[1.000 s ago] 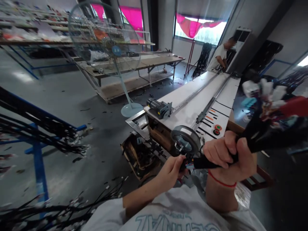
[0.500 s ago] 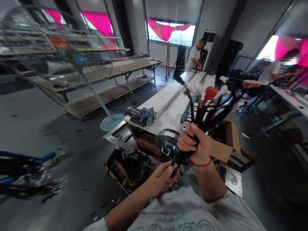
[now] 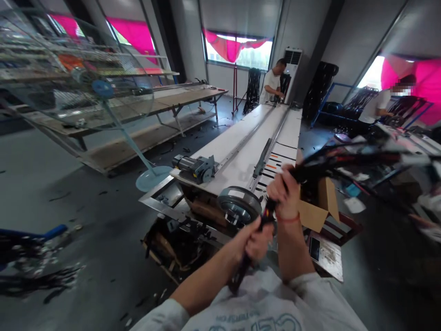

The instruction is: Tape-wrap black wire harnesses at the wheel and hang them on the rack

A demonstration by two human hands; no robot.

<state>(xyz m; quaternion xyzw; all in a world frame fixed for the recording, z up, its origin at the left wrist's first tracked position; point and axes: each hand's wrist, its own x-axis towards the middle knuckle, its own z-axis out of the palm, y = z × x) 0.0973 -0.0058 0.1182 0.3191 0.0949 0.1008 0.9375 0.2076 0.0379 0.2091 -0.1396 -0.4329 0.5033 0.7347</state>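
Observation:
A thick black bundle of cables, a wiring harness [image 3: 310, 169], runs from my lap up to the right, its loose branches smeared by motion. My left hand [image 3: 258, 241] is closed round its lower part, where some coloured wires show. Higher up, my right hand [image 3: 284, 193], with a red cord at the wrist, grips the black bundle. Just left of my hands sits a grey wheel-shaped reel [image 3: 239, 204] at the end of a long white worktable [image 3: 229, 161].
A motor [image 3: 193, 168] is mounted on the table's near left corner. An open cardboard box [image 3: 315, 211] stands to the right, beside a small stool with a phone [image 3: 314, 248]. A pedestal fan [image 3: 103, 87] is at left. Two people work farther back. Scraps litter the floor.
The harness's upper branches have swung from upright down to the right. My left hand has moved slightly up and right, and the harness's lower end now shows below it. The view has shifted slightly.

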